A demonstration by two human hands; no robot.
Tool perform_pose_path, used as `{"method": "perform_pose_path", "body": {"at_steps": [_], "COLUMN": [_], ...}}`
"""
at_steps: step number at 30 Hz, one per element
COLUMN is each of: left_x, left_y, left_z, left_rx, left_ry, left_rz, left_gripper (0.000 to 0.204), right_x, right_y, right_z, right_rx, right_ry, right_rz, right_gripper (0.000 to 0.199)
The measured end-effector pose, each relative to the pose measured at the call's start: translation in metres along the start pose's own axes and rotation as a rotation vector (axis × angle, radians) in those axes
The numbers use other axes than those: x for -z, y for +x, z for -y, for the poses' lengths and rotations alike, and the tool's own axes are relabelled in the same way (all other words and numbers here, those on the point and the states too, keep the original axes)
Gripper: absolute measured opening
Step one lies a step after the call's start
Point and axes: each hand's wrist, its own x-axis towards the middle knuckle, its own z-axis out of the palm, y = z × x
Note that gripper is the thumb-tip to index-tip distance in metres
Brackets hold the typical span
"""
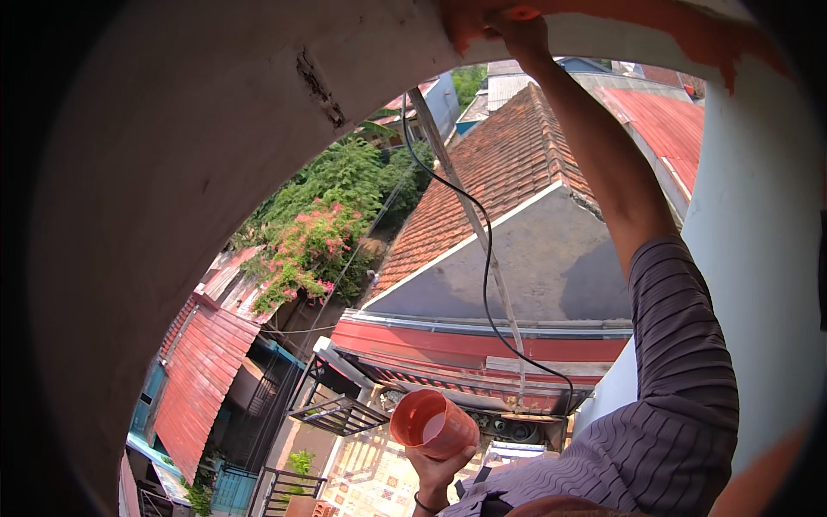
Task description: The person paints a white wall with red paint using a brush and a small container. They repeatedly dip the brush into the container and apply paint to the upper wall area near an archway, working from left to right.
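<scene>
My left hand (439, 472) is closed around an orange-red plastic tub (435, 428), low in the middle of the view. The tub tilts a little, and a pale pinkish patch shows inside it. High above, my right arm stretches up, and my right hand (522, 39) is closed against the underside of a pale overhead surface. Orange-red paint (586, 10) covers part of that surface beside the hand, its lower edge ragged. Some orange shows at the fingers, but what they grip, if anything, is hidden.
A bare grey wall (155, 172) curves along the left, and a pale pillar (758, 258) stands at the right. A long pole (469, 211) and black cable (488, 258) hang in front. Far below lie a tiled yard (370, 470), a metal gate (340, 414) and roofs (491, 164).
</scene>
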Motion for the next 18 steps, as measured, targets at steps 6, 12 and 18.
{"method": "perform_pose_path", "body": {"at_steps": [6, 12, 18], "left_x": [0.003, 0.040, 0.077], "left_y": [0.001, -0.016, -0.026], "left_z": [0.008, 0.007, -0.009], "left_rx": [-0.020, -0.032, -0.049], "left_ry": [0.035, 0.087, 0.144], "left_rz": [-0.014, -0.151, -0.285], "left_gripper": [0.094, 0.093, 0.094], "right_x": [0.051, 0.092, 0.083], "right_y": [0.003, -0.011, -0.032], "right_z": [-0.013, 0.037, 0.076], "right_rx": [-0.036, 0.489, 0.673], "right_ry": [-0.502, -0.637, -1.347], "right_rz": [0.011, -0.160, -0.289], "right_gripper": [0.030, 0.019, 0.009]}}
